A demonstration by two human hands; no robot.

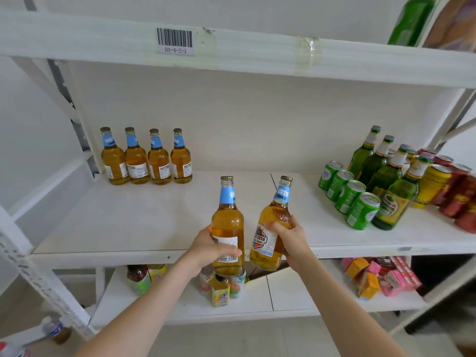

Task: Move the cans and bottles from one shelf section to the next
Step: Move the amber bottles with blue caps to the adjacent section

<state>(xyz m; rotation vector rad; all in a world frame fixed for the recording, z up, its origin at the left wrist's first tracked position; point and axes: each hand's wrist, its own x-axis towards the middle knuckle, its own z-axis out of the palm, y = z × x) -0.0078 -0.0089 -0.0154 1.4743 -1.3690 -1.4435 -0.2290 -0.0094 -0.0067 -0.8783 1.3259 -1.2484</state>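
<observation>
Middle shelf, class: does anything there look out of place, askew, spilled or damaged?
Nothing looks spilled or broken. The four amber bottles stand upright in a row at back left; green cans and green bottles stand at right. Only the bottle in the right hand tilts; the left hand holds its bottle upright.

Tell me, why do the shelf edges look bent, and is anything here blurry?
Head view: the wide-angle lens bows the upper shelf beam and leans the side uprights outward. Lighting is soft and even, with only faint shadows behind the four amber bottles. The two held bottles, left and right, look sharp; the corners, like the green pack, smear.
</observation>
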